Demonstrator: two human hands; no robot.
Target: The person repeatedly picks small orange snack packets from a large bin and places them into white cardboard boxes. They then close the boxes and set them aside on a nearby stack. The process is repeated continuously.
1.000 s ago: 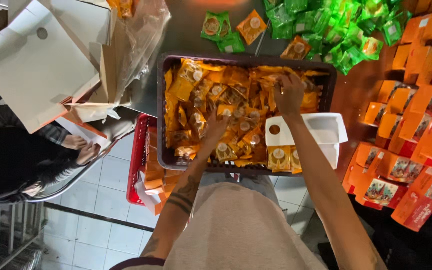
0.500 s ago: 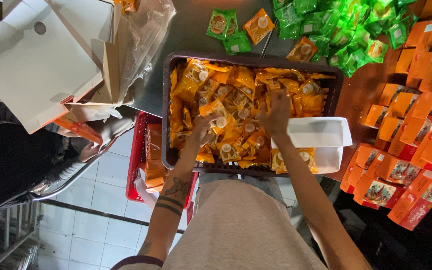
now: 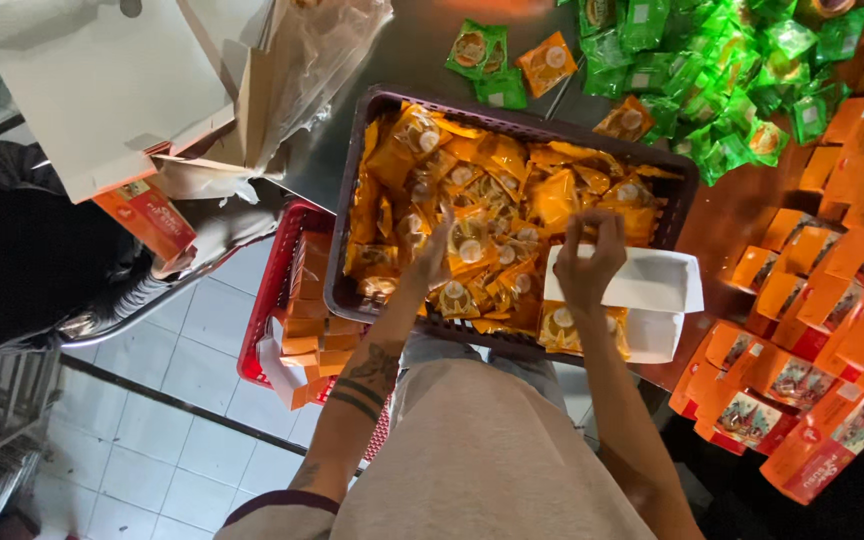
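Orange packets (image 3: 512, 215) in dark basket (image 3: 352, 250) under left hand (image 3: 435, 250), grip wide; right hand (image 3: 589, 262) grip narrow at white box (image 3: 652, 285).

Glossy foil packets (image 3: 472, 245) fill a dark plastic crate (image 3: 352, 200); matt white cardboard box (image 3: 642, 285).

1. A single head-worn view looks almost straight down over the person's chest and forearms.
2. It sits close above a dark crate (image 3: 352, 200) of orange packets (image 3: 542, 195) on the worktop (image 3: 422, 40).
3. The frame's left side reaches the tiled floor (image 3: 152, 400); its right side covers orange boxes (image 3: 832, 330).
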